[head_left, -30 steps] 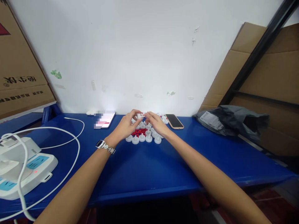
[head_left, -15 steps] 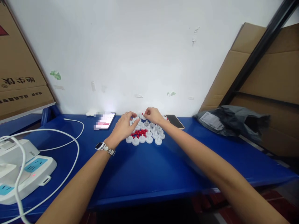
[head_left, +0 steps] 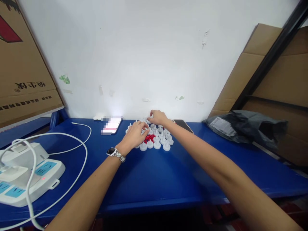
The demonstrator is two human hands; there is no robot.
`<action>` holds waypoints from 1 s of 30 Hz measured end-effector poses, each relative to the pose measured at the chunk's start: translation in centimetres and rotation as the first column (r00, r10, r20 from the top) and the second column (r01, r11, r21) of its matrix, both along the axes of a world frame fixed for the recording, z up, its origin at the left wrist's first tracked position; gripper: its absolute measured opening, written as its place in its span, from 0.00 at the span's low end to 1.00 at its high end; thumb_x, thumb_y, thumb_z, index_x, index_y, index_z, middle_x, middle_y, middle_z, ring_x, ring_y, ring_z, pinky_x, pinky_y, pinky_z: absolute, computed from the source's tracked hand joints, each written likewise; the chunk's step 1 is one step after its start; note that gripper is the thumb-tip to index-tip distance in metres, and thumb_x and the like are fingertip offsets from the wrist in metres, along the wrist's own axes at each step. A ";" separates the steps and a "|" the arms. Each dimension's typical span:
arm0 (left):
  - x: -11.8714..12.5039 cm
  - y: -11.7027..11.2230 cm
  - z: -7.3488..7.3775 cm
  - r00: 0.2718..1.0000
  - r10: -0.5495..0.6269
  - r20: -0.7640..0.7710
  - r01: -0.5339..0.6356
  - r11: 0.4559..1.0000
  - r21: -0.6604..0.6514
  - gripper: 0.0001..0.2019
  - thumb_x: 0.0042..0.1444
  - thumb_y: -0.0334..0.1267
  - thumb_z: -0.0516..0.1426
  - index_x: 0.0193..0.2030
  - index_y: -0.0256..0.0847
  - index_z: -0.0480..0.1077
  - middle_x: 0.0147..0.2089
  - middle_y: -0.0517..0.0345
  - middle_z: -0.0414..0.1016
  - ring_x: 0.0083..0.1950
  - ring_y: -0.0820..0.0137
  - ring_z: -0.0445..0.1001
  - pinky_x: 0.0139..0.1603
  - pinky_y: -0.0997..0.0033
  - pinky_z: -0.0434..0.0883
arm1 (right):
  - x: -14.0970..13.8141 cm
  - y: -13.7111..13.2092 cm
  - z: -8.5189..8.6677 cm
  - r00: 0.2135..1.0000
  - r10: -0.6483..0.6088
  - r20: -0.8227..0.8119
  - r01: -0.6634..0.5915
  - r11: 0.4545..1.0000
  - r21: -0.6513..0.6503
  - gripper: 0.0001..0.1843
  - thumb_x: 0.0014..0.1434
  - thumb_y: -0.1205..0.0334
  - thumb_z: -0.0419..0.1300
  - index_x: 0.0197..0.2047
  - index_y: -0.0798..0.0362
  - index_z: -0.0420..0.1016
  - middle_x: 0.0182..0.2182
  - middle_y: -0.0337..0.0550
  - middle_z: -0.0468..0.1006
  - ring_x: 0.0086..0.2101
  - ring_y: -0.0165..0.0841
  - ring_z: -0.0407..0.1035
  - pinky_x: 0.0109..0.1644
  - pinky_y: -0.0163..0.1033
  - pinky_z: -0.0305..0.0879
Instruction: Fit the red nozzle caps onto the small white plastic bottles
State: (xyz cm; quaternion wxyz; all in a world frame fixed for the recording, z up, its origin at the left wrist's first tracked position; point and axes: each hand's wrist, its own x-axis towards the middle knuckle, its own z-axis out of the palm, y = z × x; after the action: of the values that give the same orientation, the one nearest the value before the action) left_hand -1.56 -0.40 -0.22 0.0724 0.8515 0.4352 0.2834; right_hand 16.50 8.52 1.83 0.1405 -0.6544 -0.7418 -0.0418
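Observation:
Several white round caps with pointed nozzles (head_left: 166,146) stand grouped on the blue table, around a pile of small red pieces (head_left: 149,138). My left hand (head_left: 136,134), with a watch on its wrist, hovers low over the left side of the group beside the red pile. Its thumb and fingers are bent but apart, with nothing visible between them. At the back of the group, close to the wall, my right hand (head_left: 157,117) pinches a white nozzle cap (head_left: 151,116). The fingers partly cover that cap.
A lit phone (head_left: 113,125) lies left of the caps, a dark phone (head_left: 183,125) right of them. A white power strip (head_left: 51,170) with a looping cable (head_left: 84,160) occupies the left. On the right lies a grey plastic bag (head_left: 250,125). Cardboard (head_left: 26,64) stands at both sides.
My left hand has moved down and nearer to the red pieces. My right hand stays at the back of the group, now with a white cap in its fingers. The view has shifted slightly.

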 end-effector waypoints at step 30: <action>1.8 -2.0 1.4 0.876 -0.357 0.325 0.315 0.933 0.175 0.14 0.65 0.41 0.54 0.56 0.43 0.64 0.41 0.56 0.71 0.37 0.70 0.69 0.41 0.69 0.69 | -2.2 -10.3 -2.6 0.234 0.246 -0.940 -0.129 0.967 0.221 0.24 0.63 0.45 0.48 0.22 0.50 0.56 0.18 0.33 0.56 0.21 0.28 0.52 0.27 0.36 0.50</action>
State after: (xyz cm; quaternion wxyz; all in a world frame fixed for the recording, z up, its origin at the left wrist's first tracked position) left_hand 0.26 -2.35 1.16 0.1470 0.8524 0.2434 0.4388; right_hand 14.29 -1.77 -0.76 0.5972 -0.4429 -0.5726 0.3454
